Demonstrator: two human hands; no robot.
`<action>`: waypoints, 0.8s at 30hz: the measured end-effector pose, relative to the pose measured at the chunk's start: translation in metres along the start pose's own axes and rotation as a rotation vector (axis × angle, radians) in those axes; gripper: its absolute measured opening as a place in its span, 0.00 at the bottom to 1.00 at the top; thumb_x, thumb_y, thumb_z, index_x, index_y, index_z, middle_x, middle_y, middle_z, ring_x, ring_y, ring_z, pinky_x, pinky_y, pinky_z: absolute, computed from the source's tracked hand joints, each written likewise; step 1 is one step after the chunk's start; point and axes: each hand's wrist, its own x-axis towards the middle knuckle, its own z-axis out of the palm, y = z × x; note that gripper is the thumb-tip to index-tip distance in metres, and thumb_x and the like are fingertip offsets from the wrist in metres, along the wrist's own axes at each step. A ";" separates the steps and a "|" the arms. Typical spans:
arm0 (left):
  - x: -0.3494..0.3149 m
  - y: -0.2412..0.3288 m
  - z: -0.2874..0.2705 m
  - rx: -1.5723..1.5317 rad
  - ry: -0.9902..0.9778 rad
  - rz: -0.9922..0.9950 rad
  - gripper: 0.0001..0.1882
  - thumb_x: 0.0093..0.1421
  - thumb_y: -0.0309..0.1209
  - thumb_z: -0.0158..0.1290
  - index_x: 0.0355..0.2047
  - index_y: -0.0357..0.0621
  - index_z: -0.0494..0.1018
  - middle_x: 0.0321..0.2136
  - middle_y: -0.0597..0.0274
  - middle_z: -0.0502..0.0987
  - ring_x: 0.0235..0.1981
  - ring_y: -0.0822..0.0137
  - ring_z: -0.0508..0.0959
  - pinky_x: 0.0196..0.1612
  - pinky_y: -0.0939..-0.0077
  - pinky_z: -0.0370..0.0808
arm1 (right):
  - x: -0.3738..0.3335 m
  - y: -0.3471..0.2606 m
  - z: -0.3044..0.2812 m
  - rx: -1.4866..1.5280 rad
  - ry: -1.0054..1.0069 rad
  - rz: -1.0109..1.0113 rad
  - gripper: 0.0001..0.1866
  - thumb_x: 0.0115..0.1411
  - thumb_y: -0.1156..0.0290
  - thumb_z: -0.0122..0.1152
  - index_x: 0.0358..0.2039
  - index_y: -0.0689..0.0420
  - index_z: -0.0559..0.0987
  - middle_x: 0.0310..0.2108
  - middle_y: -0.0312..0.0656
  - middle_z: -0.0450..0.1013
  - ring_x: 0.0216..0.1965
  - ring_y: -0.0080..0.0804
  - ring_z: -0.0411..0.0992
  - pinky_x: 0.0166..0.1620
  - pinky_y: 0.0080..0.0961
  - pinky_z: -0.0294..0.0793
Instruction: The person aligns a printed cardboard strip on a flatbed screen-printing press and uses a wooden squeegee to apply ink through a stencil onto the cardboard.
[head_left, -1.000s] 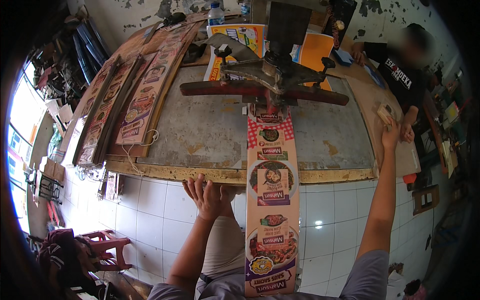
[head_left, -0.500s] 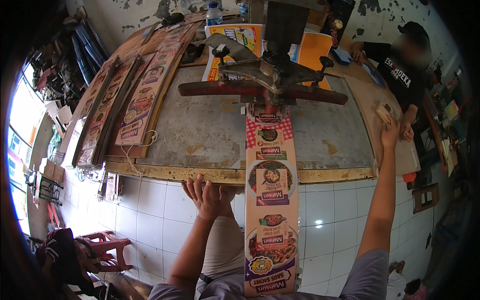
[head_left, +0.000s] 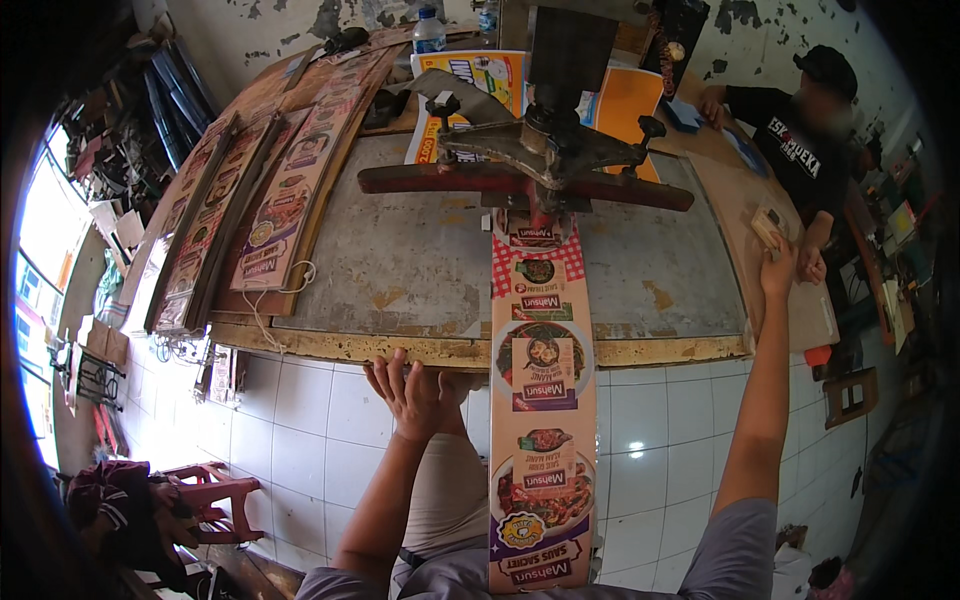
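Note:
A long printed banner strip [head_left: 541, 400] with food pictures runs from under a metal press [head_left: 530, 160] across the worn work table [head_left: 400, 260] and hangs over its front edge. My left hand [head_left: 415, 392] rests open against the table's front edge, just left of the strip. My right hand [head_left: 778, 268] is stretched out to the table's right side, by a small tan block [head_left: 766, 227]; whether the fingers grip the block is unclear.
Stacks of similar printed strips [head_left: 280, 190] lie on the table's left side. Yellow and orange printed sheets [head_left: 560, 90] lie behind the press. A person in a black shirt [head_left: 805, 140] sits at the far right. White tiled floor [head_left: 300, 440] and a red stool [head_left: 215, 490] lie below.

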 end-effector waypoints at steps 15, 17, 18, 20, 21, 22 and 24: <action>-0.002 -0.001 -0.001 0.028 -0.018 0.001 0.35 0.61 0.40 0.67 0.65 0.47 0.67 0.70 0.43 0.67 0.75 0.33 0.59 0.76 0.25 0.48 | -0.018 -0.032 -0.009 -0.180 0.142 -0.064 0.29 0.66 0.70 0.69 0.66 0.58 0.74 0.64 0.56 0.70 0.68 0.58 0.68 0.71 0.51 0.66; 0.006 0.008 -0.006 0.020 -0.023 -0.014 0.32 0.62 0.42 0.67 0.63 0.47 0.70 0.69 0.45 0.70 0.75 0.35 0.61 0.76 0.26 0.49 | -0.039 -0.059 -0.029 0.049 0.042 -0.261 0.28 0.67 0.67 0.69 0.67 0.57 0.75 0.67 0.57 0.69 0.71 0.58 0.65 0.73 0.52 0.62; 0.011 0.012 -0.015 0.001 -0.071 -0.040 0.32 0.62 0.41 0.66 0.63 0.46 0.70 0.70 0.44 0.69 0.74 0.35 0.62 0.77 0.29 0.49 | -0.065 -0.093 -0.035 0.159 -0.015 -0.262 0.27 0.69 0.65 0.68 0.66 0.57 0.75 0.68 0.56 0.68 0.73 0.57 0.63 0.74 0.51 0.62; 0.017 0.020 -0.038 -0.013 -0.118 -0.076 0.32 0.62 0.40 0.66 0.64 0.44 0.70 0.71 0.44 0.68 0.74 0.35 0.62 0.77 0.31 0.49 | -0.128 -0.172 -0.063 0.357 -0.191 -0.329 0.26 0.71 0.60 0.66 0.66 0.55 0.76 0.71 0.54 0.67 0.75 0.54 0.61 0.75 0.49 0.60; 0.022 0.026 -0.048 -0.061 -0.154 -0.107 0.32 0.62 0.38 0.65 0.64 0.43 0.70 0.71 0.43 0.68 0.74 0.35 0.62 0.77 0.31 0.50 | -0.157 -0.200 -0.077 0.445 -0.303 -0.389 0.25 0.72 0.58 0.65 0.65 0.55 0.77 0.72 0.52 0.66 0.76 0.53 0.60 0.76 0.48 0.59; 0.027 0.034 -0.057 -0.120 -0.188 -0.136 0.32 0.62 0.37 0.65 0.64 0.42 0.71 0.71 0.43 0.68 0.75 0.34 0.61 0.77 0.32 0.51 | -0.183 -0.218 -0.086 0.491 -0.375 -0.472 0.26 0.73 0.56 0.64 0.66 0.54 0.77 0.73 0.51 0.65 0.76 0.52 0.59 0.76 0.49 0.57; 0.029 0.052 -0.075 -0.204 -0.188 -0.135 0.31 0.62 0.35 0.64 0.64 0.41 0.71 0.69 0.41 0.70 0.72 0.35 0.65 0.75 0.36 0.56 | -0.228 -0.252 -0.100 0.534 -0.494 -0.620 0.27 0.74 0.53 0.62 0.67 0.53 0.76 0.75 0.48 0.63 0.77 0.50 0.58 0.78 0.52 0.54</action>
